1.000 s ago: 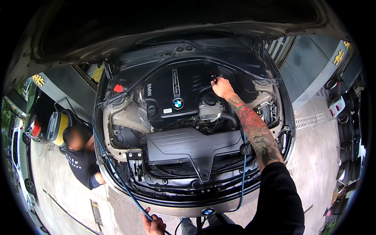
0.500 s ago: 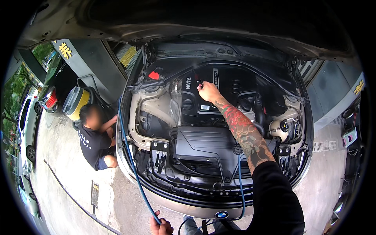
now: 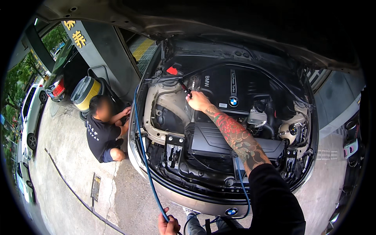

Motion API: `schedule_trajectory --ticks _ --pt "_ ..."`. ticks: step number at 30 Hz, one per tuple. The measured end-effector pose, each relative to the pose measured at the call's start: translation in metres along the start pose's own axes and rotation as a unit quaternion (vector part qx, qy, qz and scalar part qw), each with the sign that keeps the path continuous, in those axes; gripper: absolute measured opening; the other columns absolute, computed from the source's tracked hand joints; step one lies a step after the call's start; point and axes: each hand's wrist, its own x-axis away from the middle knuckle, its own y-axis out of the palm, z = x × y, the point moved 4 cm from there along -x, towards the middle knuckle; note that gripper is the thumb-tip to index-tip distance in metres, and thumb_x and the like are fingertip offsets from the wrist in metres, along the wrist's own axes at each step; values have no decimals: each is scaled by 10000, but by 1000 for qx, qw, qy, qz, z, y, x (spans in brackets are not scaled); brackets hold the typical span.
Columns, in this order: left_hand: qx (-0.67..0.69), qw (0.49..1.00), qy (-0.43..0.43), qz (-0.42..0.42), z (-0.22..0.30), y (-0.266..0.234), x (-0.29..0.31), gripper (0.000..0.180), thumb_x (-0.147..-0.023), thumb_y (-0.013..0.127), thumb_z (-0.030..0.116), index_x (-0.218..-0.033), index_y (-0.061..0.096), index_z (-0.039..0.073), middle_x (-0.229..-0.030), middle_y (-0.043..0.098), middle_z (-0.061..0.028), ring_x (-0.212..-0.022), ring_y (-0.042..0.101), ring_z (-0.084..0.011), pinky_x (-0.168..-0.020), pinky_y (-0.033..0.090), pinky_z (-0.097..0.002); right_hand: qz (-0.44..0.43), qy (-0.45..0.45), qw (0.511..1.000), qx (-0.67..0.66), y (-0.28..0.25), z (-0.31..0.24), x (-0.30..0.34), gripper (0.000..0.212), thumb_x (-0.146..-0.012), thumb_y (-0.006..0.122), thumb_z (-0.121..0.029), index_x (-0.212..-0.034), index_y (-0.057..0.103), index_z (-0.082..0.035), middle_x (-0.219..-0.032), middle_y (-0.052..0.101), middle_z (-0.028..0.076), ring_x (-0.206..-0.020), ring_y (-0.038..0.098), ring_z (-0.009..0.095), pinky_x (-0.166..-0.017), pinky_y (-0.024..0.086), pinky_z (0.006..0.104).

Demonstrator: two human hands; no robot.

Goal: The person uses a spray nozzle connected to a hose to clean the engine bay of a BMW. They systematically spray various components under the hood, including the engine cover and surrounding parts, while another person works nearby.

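Note:
I lean over the open engine bay (image 3: 164,135) of a car with its hood raised. My right hand (image 3: 197,101) reaches across the black engine cover (image 3: 235,88) and is closed on a small air blow nozzle (image 3: 187,92), its tip near the red cap (image 3: 172,70) at the bay's back left. A blue air hose (image 3: 145,160) runs from the nozzle, along the left fender, down to my left hand (image 3: 169,225), which grips it in front of the bumper. My tattooed forearm (image 3: 239,137) crosses the black airbox (image 3: 219,137).
A person in a black shirt (image 3: 102,131) crouches by the car's left front wheel, next to a yellow drum vacuum (image 3: 86,92). A thin black hose (image 3: 74,192) lies across the concrete floor. Parked cars (image 3: 29,113) stand at the far left.
My right hand has moved with the nozzle from the right rear of the engine cover to its left rear corner. My view has swung left, and the crouching person appears further toward the picture's centre.

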Motion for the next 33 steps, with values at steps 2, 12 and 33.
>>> schedule_trajectory --ticks 2,12,33 --pt "6 1000 12 -13 -2 -6 -3 136 -933 417 66 -1031 511 57 -587 364 36 -464 279 -61 -423 238 -231 -15 -20 999 -22 7 0 10 343 -914 576 -324 -981 648 5 -958 675 253 -983 626 435 -839 482 505" --pt "122 981 -11 -151 25 -27 -11 519 -960 499 35 -1441 331 135 -741 401 30 -493 321 -63 -427 244 -217 21 133 981 -143 -86 -22 279 354 -928 617 -320 -985 617 30 -778 646 157 -730 633 296 -687 470 380" --pt "-30 959 -31 -279 14 -109 18 164 -1060 425 283 -1026 466 128 -663 387 10 -522 329 -85 -457 305 -247 -62 393 910 -118 88 -55 772 386 -897 618 -378 -990 639 -5 -926 668 228 -899 638 387 -802 481 440"
